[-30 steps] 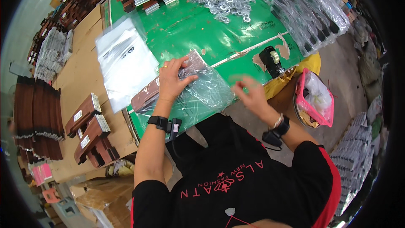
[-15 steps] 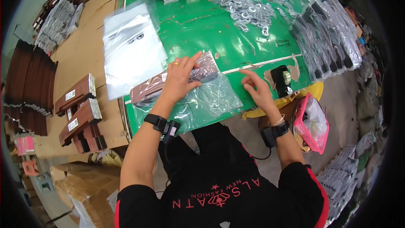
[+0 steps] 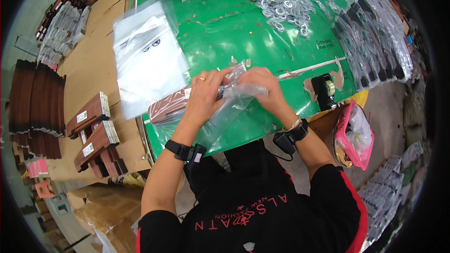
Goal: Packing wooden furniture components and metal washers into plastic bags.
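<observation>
A long reddish-brown strip-shaped piece (image 3: 168, 105) lies slantwise in a clear plastic bag on the green table. It bears a small white label, and its far right end shows silvery under the film. My left hand (image 3: 206, 93) is curled over the middle of the piece, a ring on one finger, gripping it through the plastic. At the right end my right hand (image 3: 265, 89) pinches the loose film of the clear plastic bag (image 3: 229, 112), which is lifted and folded toward the piece. The right fingertips are partly hidden.
Flat clear bags (image 3: 150, 65) are stacked left of the piece. A tape dispenser (image 3: 324, 91) stands near the right edge. Beyond lie loose clear-wrapped rings (image 3: 286, 11) and wrapped dark bundles (image 3: 370, 42). Labelled brown pieces (image 3: 96, 136) sit on cardboard at left; a pink basket (image 3: 354, 136) stands below.
My right hand, open and apart before, has moved left to the bag and taken hold of its loose film, lifting it. My left hand stays on the piece. The view has shifted slightly.
</observation>
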Demonstrator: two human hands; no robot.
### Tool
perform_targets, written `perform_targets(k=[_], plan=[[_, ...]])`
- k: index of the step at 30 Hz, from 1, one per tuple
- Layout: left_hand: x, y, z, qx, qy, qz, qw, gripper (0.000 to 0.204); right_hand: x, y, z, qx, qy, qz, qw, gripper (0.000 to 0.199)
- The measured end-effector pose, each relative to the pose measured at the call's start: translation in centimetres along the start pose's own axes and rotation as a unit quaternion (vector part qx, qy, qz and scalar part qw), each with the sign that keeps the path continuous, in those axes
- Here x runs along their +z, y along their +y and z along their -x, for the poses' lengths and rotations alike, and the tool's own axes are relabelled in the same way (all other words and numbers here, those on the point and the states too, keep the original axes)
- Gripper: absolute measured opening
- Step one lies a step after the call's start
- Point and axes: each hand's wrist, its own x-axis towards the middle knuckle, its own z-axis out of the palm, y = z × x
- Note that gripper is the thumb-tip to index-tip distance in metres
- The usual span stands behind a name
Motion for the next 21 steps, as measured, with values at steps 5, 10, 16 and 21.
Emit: perform_targets(k=[5,10,16,21], plan=[[0.8,-0.4,-0.1,0.023,0.051,-0.023,0.998,0.062,1.8,1.7,-2.4,-0.003,0.065,-0.036,0.997,0.022],[2.0,-1.8,0.2,0.021,0.071,-0.046,0.996,0.067,2.8,2.8,-3.1,-0.019,0.026,0.039,0.999,0.035],[-0.6,-1.0,-0.1,-0.09,0.008,0.125,0.988,0.077,3.3,2.8,-3.3,-0.045,0.053,0.103,0.992,0.038],[-4.3,0.4,1.7,-0.181,-0.044,0.343,0.921,0.092,3.4,3.0,-3.8,-0.052,0.053,0.075,0.994,0.033]])
